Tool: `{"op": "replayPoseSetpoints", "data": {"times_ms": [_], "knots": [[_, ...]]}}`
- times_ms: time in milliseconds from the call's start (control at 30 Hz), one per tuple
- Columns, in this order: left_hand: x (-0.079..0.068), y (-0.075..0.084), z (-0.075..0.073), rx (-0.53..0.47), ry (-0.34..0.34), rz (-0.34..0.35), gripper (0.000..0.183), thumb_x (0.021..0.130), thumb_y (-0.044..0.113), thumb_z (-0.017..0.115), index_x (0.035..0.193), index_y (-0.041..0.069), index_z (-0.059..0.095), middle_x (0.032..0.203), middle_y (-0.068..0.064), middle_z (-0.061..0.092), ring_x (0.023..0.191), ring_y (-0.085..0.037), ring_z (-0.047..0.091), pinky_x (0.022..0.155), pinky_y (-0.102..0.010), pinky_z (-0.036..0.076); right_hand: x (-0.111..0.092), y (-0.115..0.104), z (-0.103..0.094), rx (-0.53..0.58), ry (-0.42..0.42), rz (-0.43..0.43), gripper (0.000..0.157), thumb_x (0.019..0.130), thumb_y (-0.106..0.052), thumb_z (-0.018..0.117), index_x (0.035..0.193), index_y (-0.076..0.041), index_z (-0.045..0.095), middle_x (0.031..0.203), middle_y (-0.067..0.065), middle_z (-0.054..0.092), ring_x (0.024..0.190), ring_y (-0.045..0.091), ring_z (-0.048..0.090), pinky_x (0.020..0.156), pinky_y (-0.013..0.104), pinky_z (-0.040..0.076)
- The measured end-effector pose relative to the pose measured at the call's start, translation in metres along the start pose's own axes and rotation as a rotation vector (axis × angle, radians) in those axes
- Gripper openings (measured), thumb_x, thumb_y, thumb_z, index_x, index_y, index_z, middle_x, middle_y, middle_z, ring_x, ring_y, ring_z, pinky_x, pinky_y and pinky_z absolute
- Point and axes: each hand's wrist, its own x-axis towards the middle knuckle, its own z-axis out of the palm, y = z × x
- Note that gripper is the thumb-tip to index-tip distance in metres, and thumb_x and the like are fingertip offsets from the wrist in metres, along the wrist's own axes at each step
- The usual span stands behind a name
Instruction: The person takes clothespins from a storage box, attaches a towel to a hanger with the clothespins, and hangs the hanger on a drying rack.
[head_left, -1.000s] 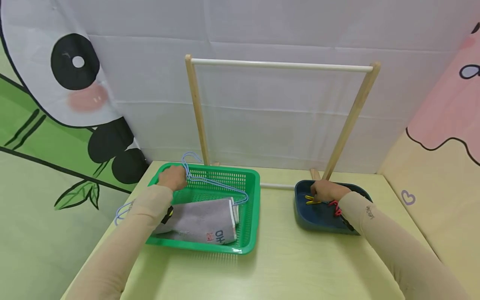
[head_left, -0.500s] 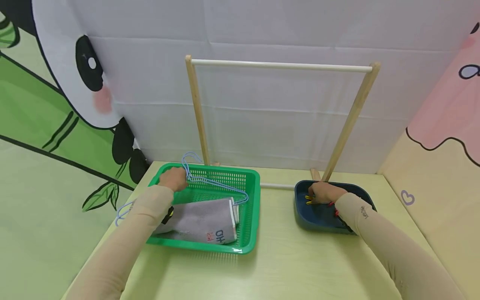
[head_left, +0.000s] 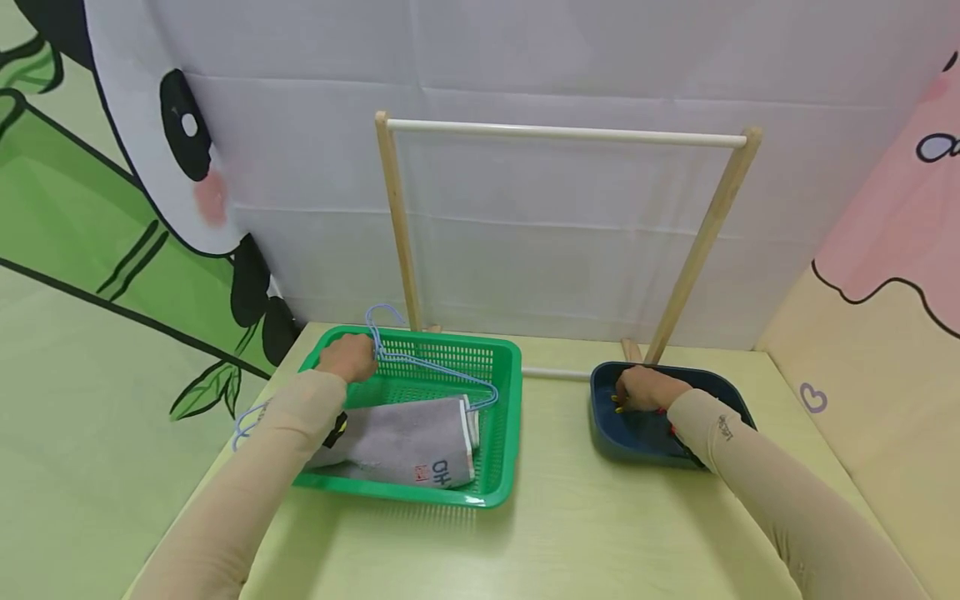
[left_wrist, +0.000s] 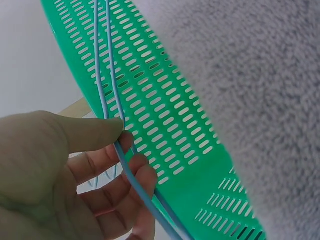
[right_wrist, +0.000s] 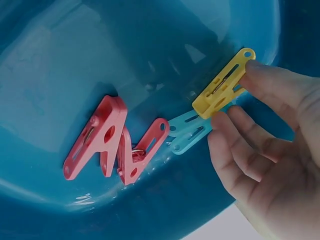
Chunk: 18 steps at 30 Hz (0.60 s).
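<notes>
My left hand (head_left: 348, 358) pinches two thin blue clothes hangers (left_wrist: 107, 82) between thumb and fingertips at the back left of the green basket (head_left: 510, 417). Their hooks rise above the basket's rim, and one end sticks out past my left sleeve. A folded grey towel (head_left: 405, 442) lies in the basket in front of them. My right hand (right_wrist: 280, 150) reaches down into the dark blue basin (head_left: 630, 454), thumb and fingers on a yellow clothespin (right_wrist: 220, 87). Below it lies a light blue clothespin (right_wrist: 187, 132), partly behind the fingertips. Two red clothespins (right_wrist: 100, 137) lie beside that one.
A wooden rack with a white top bar (head_left: 562, 131) stands behind the basket and basin. Its low white bar (head_left: 555, 374) runs between them near the pale tabletop (head_left: 555, 500). A white cloth wall (head_left: 540, 283) backs the table, with printed panels at both sides.
My right hand has shifted slightly left and deeper over the yellow clothespin, now covering most of it in the head view. The left hand keeps its hold on the hangers.
</notes>
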Motion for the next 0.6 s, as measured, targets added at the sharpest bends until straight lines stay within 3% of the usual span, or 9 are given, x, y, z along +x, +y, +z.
{"op": "replayPoseSetpoints", "data": {"times_ms": [367,600], "knots": [[-0.0006,0.0005,0.0014,-0.084,-0.016,0.002,0.015,0.087,0.001,0.047,0.074,0.005,0.053,0.065,-0.007,0.048,0.058,-0.021,0.042,0.053,-0.032,0.036,-0.0011,-0.0006,-0.0003,0.003,-0.024,-0.009,0.004,0.086,-0.007,0.067,0.084,-0.007,0.070,0.079,-0.001,0.062,0.069,0.014,0.058,0.063,0.032,0.050],[0.0004,-0.0001,0.0011,-0.113,-0.028,0.030,0.019,0.088,0.000,0.043,0.071,0.008,0.044,0.057,-0.002,0.036,0.051,-0.015,0.029,0.053,-0.031,0.032,-0.0005,-0.0014,-0.0003,0.032,-0.062,0.031,0.006,0.085,-0.006,0.066,0.081,-0.010,0.070,0.075,-0.002,0.060,0.065,0.015,0.055,0.056,0.032,0.047]]}}
